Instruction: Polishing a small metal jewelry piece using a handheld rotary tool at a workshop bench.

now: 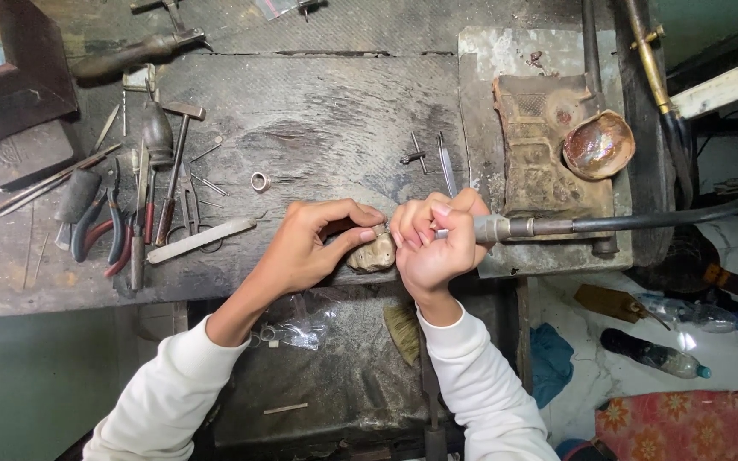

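Note:
My left hand (313, 243) reaches over the front edge of a dark, worn workbench (318, 119), its thumb and fingers pinched on a very small piece just above a pale lumpy block (374, 254). My right hand (434, 239) is closed around a metal rotary handpiece (506, 228), whose tip points left at the pinched piece. A black flexible shaft (668, 218) runs from the handpiece off to the right. Both arms wear white sleeves. The small piece itself is mostly hidden by my fingers.
Pliers, files and a hammer (172, 162) lie at the bench's left. A small metal ring (259, 181) and tweezers (446, 166) sit mid-bench. A charred block with a round dish (598, 145) stands right. Plastic bottles (655, 354) and a brush (403, 331) lie below.

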